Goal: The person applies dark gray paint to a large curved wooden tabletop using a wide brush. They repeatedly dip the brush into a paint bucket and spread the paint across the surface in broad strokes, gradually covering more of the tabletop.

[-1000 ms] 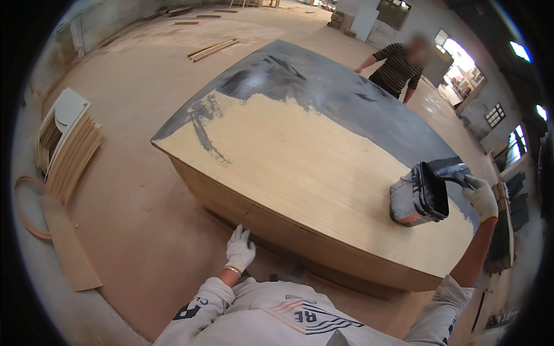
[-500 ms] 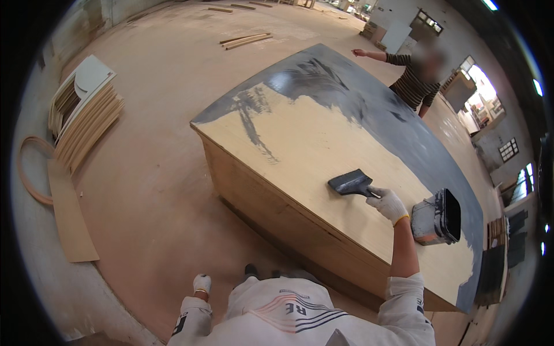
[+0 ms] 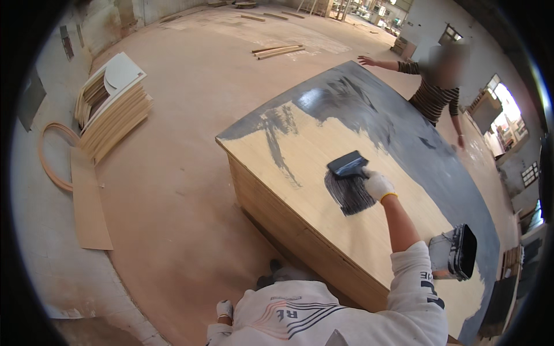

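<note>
My right hand (image 3: 379,185), in a white knit glove, is closed round the handle of a wide paintbrush (image 3: 348,165). Its dark bristles rest on the pale wooden top of a large boxlike piece (image 3: 323,216). A streaky dark patch (image 3: 351,195) of paint lies just below the brush. To the right of my forearm, a paint-smeared bucket (image 3: 454,254) with a dark inside stands on the wood. My left hand (image 3: 225,309), also gloved, hangs low beside my body, away from the piece; its fingers are too small and hidden to read.
Dark grey paint (image 3: 415,135) covers the far and right parts of the top. Beyond the far edge stands a co-worker (image 3: 434,101) in a striped top, one arm stretched out over it. Stacked curved boards (image 3: 115,118) lean at the left wall; wooden strips (image 3: 277,52) lie on the floor.
My right hand has drawn the brush across bare wood, leaving a new dark patch. The whole view has shifted, so the piece and bucket appear lower and farther right.
</note>
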The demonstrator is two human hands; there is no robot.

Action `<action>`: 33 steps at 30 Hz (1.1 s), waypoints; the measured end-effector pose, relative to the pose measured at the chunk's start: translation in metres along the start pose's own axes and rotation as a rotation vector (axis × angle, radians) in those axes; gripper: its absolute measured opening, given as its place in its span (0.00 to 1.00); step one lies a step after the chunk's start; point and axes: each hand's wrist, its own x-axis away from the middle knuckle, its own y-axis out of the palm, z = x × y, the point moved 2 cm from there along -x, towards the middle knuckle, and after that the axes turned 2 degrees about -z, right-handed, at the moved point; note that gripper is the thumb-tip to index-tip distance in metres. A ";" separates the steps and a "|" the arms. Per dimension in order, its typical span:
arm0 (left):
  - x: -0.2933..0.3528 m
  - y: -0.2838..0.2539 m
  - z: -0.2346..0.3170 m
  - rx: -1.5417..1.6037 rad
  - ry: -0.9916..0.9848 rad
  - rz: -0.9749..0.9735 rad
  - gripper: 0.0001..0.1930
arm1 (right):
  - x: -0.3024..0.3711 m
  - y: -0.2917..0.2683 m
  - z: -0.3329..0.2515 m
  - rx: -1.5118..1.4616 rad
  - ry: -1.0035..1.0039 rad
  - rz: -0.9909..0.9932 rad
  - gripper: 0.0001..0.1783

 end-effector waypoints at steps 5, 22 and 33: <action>0.010 -0.011 0.036 0.370 -0.107 0.149 0.15 | -0.095 -0.017 0.047 0.082 0.104 0.070 0.25; -0.003 -0.014 0.080 0.539 -0.051 0.207 0.13 | -0.096 -0.032 -0.044 0.110 -0.155 0.004 0.23; 0.028 -0.015 0.067 0.168 -0.164 0.079 0.17 | -0.097 -0.039 -0.085 0.255 -0.347 -0.137 0.28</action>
